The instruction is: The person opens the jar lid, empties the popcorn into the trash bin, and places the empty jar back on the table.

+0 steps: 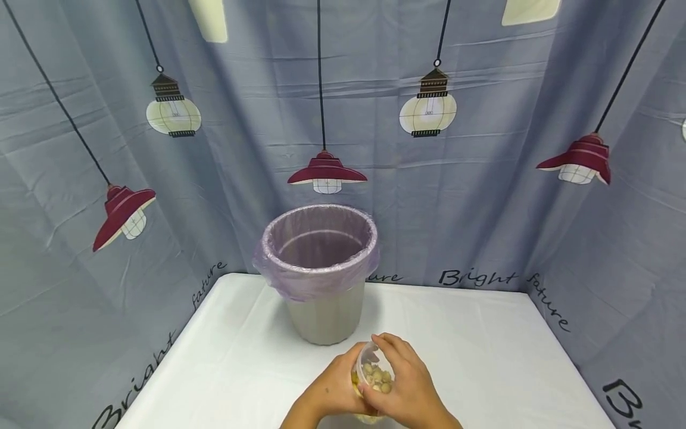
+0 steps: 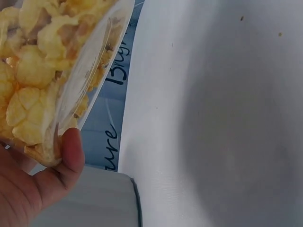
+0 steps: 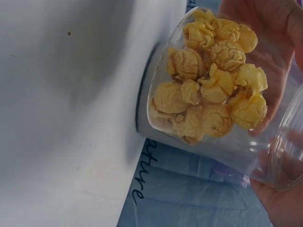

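Both hands are on a clear plastic jar (image 1: 377, 379) of yellow, round popcorn, tilted over the near part of the white table. My left hand (image 1: 334, 384) grips the jar's side; in the left wrist view its thumb (image 2: 72, 153) presses near an edge. Across the jar's rim, my right hand (image 1: 409, 381) spreads index finger and thumb. The right wrist view shows popcorn (image 3: 208, 87) gathered toward the base, the right hand (image 3: 281, 203) at the round rim, and the left hand (image 3: 265, 42) behind the jar. I cannot tell whether a clear lid is on the rim.
Beyond the hands, a grey bin (image 1: 324, 316) stands on the white table (image 1: 461, 339), lined with a purple bag (image 1: 321, 280) folded over its rim. A grey-blue curtain (image 1: 241, 119) printed with lamps surrounds the back and sides. Tiny crumbs dot the cloth in the left wrist view.
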Demonstrator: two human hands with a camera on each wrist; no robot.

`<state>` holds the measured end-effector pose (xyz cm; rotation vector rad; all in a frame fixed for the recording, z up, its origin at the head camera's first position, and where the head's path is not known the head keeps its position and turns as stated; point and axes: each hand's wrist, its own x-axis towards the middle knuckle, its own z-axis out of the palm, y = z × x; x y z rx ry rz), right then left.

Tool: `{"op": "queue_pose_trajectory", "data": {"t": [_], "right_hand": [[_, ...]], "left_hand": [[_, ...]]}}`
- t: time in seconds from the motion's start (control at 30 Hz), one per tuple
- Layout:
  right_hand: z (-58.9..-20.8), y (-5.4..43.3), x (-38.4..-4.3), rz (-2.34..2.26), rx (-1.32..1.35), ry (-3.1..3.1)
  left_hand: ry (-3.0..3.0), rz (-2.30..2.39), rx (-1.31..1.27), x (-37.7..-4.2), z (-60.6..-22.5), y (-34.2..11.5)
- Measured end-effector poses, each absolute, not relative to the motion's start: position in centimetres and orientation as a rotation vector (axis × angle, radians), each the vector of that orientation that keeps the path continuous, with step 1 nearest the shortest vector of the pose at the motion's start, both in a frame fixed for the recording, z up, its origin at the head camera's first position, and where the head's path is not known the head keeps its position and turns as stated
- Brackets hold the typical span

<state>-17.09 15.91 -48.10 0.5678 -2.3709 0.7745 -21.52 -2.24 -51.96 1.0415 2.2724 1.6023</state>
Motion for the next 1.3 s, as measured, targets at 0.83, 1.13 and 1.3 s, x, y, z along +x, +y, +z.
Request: {"op": "queue_pose_trajectory", "data": {"t": [0.83, 1.13, 1.3], "right_hand": [[-47.8, 17.3, -16.9, 0.863, 0.948, -2.385], [-44.9, 17.2, -16.7, 0.583, 0.584, -2.686], [-43.2, 16.0, -16.7, 0.595, 0.295, -2.891]], "left_hand": [[1.913, 1.648, 1.083, -21.9, -52.1, -3.4], [2.206, 1.581, 1.011, -21.8, -50.8, -3.2], [2.462, 1.451, 0.899, -21.5, -50.5, -3.1]]}}
